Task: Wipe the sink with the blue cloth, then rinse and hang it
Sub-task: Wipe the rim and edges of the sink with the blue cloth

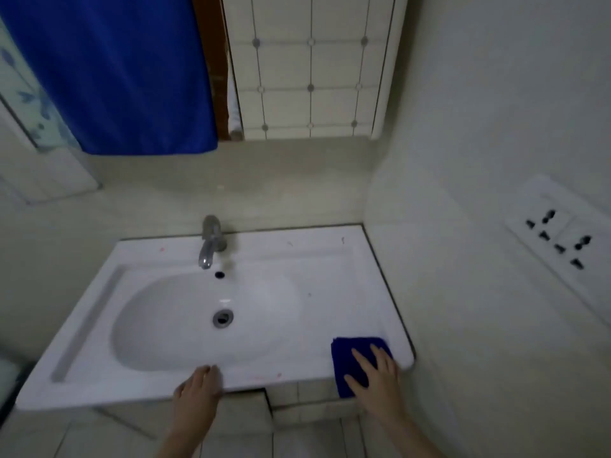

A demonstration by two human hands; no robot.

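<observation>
Blue cloth [355,360], folded into a pad, is lying on the front right corner of the white sink [297,256], its near edge hanging over the front. A person's right hand [375,378] is pressing down on it, grip spread flat and fingers fanned rather than pinching, apparently to drag the most fabric across the ledge. Their left hand [198,388] is resting on the sink's front edge, grip relaxed, fingers together and holding nothing, seemingly bracing the body, while pink smears [267,377] between the hands are suggesting the wiping is barely under way.
</observation>
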